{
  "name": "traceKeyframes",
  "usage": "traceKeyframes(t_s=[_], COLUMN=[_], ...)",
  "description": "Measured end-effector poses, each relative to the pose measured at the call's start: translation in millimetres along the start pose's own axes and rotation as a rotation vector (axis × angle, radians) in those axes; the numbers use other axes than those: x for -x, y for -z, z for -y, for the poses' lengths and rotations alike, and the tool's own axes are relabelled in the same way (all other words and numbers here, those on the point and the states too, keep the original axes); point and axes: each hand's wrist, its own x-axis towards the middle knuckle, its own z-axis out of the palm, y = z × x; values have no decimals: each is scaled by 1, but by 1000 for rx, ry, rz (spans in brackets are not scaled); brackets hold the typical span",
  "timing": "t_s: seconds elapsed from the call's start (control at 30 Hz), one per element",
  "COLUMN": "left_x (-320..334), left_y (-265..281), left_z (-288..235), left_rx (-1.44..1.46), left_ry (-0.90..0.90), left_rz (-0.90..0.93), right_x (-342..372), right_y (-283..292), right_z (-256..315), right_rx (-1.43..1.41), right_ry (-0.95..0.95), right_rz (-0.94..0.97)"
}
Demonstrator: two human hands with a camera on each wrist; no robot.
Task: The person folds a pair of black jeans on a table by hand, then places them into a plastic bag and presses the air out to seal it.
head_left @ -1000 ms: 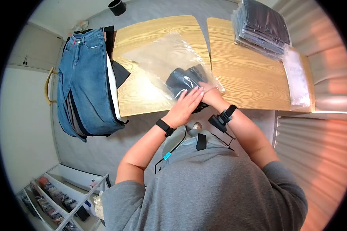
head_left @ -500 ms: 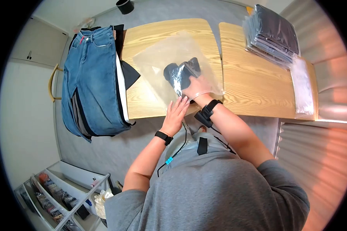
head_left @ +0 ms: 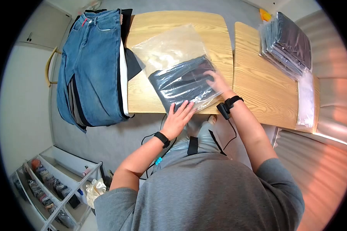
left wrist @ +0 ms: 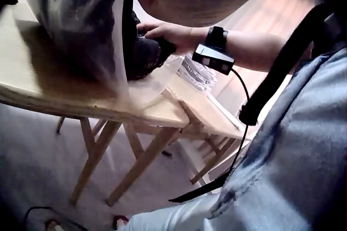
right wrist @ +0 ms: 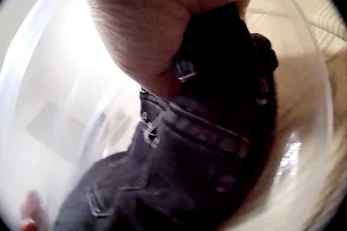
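Folded dark jeans [head_left: 181,79] lie inside a large clear plastic bag [head_left: 173,42] on the wooden table. My left hand [head_left: 176,121] rests flat with spread, straight fingers on the bag's near edge. At the bag's right side, my right hand [head_left: 218,83] reaches in under the plastic, fingers and thumb curved. The right wrist view shows it gripping the waistband of the dark jeans [right wrist: 179,160], with belt loops and stitching visible. From the left wrist view, the bag [left wrist: 118,36] hangs open around the cloth near the table edge.
Blue jeans [head_left: 92,57] lie on a pile of garments at the left. A second table [head_left: 254,84] on the right bears a stack of bagged garments [head_left: 293,42] and a pile of clear bags [head_left: 305,100]. Shelving [head_left: 61,204] stands at the lower left.
The dark jeans have gone from a bunched shape to a wider, flatter spread inside the bag. My right hand has moved to the right; my left hand now lies on the near edge.
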Motion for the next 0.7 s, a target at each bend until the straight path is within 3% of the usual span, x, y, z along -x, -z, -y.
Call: traceKeyframes(t_s=[0.03,0.1,0.13,0.17,0.23,0.27,0.3,0.33,0.37,0.43,0.5,0.57,0.6,0.7], left_x=[1,4,7,7,10,11,12,13,10,2,1,2,7,14], left_y=[-1,-3,-6,-7,-4,1,4,-3,-7,-16,-35,-51,-72,-92], left_z=[-2,-3,-3,-4,-12,-19,-23,-23,-25,-30,-34,-37,-26,-18], left_rx=[20,-10,-38,-64,-116,-102,-89,55,54,274,239,-3,-141,-59], left_ry=[-17,3,36,67,70,30,-8,-131,-126,-65,-24,226,152,264], left_rz=[16,46,44,39,42,9,-23,-114,-115,349,308,218,107,108], right_x=[2,8,6,11,26,43,57,70,79,84,80,74,70,64], right_y=[1,1,-3,-7,-14,-6,-13,-17,-28,-40,-53,-61,-65,-81], right_z=[4,9,11,13,19,44,40,54,53,62,64,61,58,42], right_rx=[-8,333,162,160,449,270,502,556,494,477,527,574,597,693], right_ry=[2,265,139,130,165,148,333,315,345,355,348,350,293,269], right_rz=[9,-177,-206,-212,-347,-329,-234,-111,-48,14,-25,-66,9,80])
